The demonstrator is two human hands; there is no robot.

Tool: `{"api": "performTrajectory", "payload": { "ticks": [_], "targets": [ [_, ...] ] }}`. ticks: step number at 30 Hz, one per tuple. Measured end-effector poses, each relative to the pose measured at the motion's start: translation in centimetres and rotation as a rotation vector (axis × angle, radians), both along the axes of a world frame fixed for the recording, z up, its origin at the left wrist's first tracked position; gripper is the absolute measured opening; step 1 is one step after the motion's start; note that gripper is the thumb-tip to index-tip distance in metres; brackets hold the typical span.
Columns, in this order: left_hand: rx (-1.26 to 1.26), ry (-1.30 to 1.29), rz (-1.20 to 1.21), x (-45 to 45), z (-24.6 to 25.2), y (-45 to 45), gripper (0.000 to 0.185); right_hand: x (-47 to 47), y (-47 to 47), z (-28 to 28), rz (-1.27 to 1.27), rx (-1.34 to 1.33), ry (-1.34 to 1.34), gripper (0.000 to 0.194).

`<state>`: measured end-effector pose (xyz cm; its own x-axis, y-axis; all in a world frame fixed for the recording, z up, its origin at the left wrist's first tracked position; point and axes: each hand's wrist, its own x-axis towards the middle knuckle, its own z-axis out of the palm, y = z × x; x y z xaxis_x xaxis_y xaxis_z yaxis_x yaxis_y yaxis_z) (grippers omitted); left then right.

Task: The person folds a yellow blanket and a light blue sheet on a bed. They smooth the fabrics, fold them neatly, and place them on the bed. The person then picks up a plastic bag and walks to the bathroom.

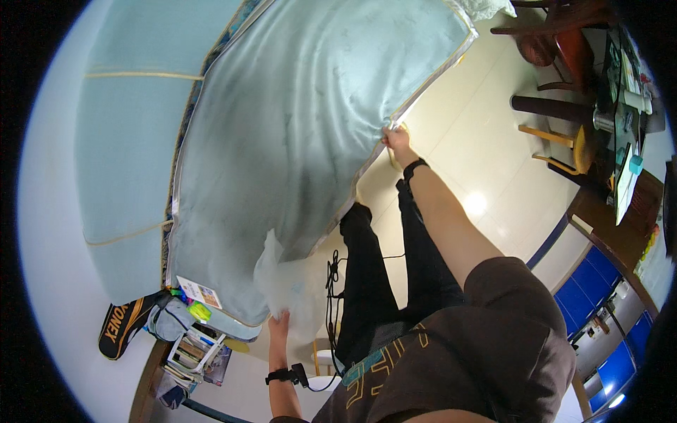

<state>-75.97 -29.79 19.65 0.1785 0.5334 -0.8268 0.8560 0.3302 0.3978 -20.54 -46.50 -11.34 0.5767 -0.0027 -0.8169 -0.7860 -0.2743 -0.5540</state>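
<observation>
A light blue satiny cloth with a pale trimmed edge [264, 132] lies over a long padded seat, its surface drawn into folds. At the cloth's right edge, my right hand [396, 138] grips the trim, and the folds fan out from its fingers. Near the cloth's lower corner, my left hand [279, 320] has its fingers closed on a thin, translucent white plastic bag or sheet [296, 291], which hangs partly over the cloth. Both wrists bear black straps. Behind the cloth stand light blue back cushions [132, 148] with cream piping.
A card [199, 292], a yellow-green packet [199, 311], a black Yonex bag [124, 325] and a white rack of books [197, 349] crowd the lower left. Black cables [332, 296] hang beside my legs. Wooden chairs [574, 58] and a cluttered dark table [616, 121] stand at right.
</observation>
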Motion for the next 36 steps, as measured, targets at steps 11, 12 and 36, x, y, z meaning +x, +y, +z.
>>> {"api": "performTrajectory", "payload": {
  "ticks": [11,12,36],
  "targets": [
    [-0.069,0.135,0.061,11.7,3.3,-4.6,0.029,16.3,-11.2,-2.2,0.377,-0.196,0.055,0.057],
    [-0.063,0.120,0.058,12.2,3.5,-4.9,0.029,20.1,-11.8,-1.9,0.275,-0.299,-0.121,0.069],
    [0.000,0.334,0.114,18.6,6.9,-10.5,0.027,43.9,-16.1,1.1,0.506,-0.888,-0.726,0.035]
  ]
}}
